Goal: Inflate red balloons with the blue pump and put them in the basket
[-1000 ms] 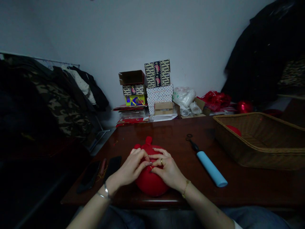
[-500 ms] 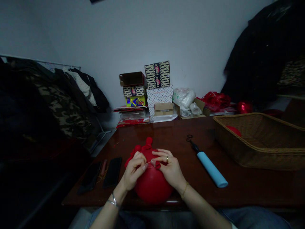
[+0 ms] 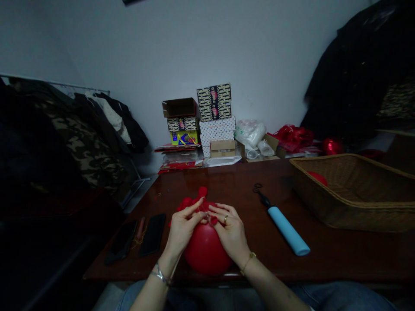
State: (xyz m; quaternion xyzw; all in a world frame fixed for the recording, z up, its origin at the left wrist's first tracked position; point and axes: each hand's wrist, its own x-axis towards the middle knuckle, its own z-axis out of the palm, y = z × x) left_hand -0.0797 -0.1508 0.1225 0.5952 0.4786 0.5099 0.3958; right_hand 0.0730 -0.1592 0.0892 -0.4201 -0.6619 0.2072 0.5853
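A round, inflated red balloon (image 3: 208, 252) rests near the table's front edge, with its neck (image 3: 213, 220) pointing up between my hands. My right hand (image 3: 231, 231) is closed, pinching that neck at thumb and fingers. Beside it, the thumb and forefinger of my left hand (image 3: 182, 225) grip a thin string (image 3: 199, 209) close to the neck. Whether the string circles the neck I cannot tell. Just behind the fingers lies a bunched red thing (image 3: 186, 202) with a stubby end (image 3: 202, 191) standing up, partly hidden by my hands.
To the right lie a light blue hand pump (image 3: 288, 230) with a black nozzle and a wicker basket (image 3: 343, 211) holding a red balloon (image 3: 318, 177). Two dark phones (image 3: 153, 234) and a small reddish spool-like roll (image 3: 140, 228) are at left. Boxes (image 3: 218, 129) stand stacked behind the table.
My left hand has turned and its fingertips have moved up and slightly right, drawing the string upward. The right hand remains at the balloon's neck.
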